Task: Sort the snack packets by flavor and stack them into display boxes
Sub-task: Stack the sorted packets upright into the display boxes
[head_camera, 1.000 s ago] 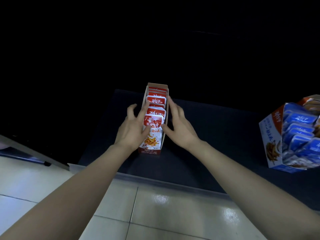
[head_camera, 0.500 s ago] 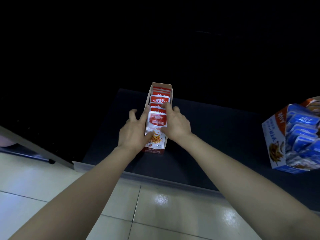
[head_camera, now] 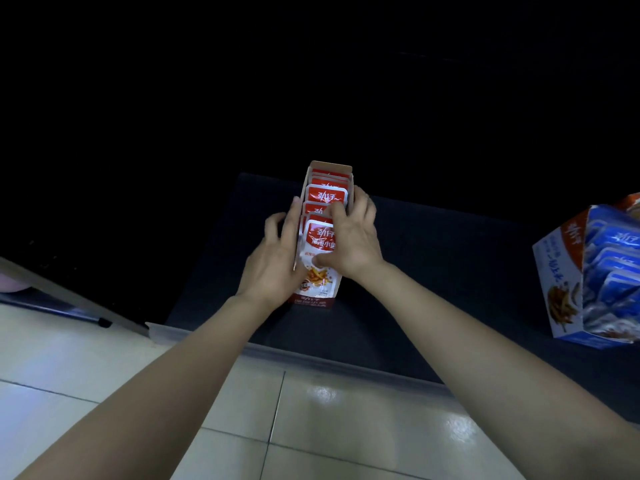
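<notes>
Red snack packets (head_camera: 327, 199) stand in a row inside a narrow red display box (head_camera: 330, 167), which sits on a dark surface (head_camera: 433, 258) between the two hands. At the box's left side, the left hand (head_camera: 273, 265) presses against the wall, its fingers stretched along the cardboard and its thumb tucked toward the front packet (head_camera: 317, 252) (the one nearest the person, printed with a picture of the snack). From the other side the right hand (head_camera: 353, 240) reaches over the box wall, its fingers curled across the tops of the front packets and its thumb pushed against the face of the front packet, so this hand grips the near end of the row. The left hand is spread rather than closed, bracing the box and touching the front packet with its thumb.

Well off to the right of the right hand, a blue display box (head_camera: 557, 271) sits tilted on the same surface, filled with blue packets (head_camera: 616, 258). Below both forearms, a pale tiled floor (head_camera: 104, 375) shows past the near edge of the surface.
</notes>
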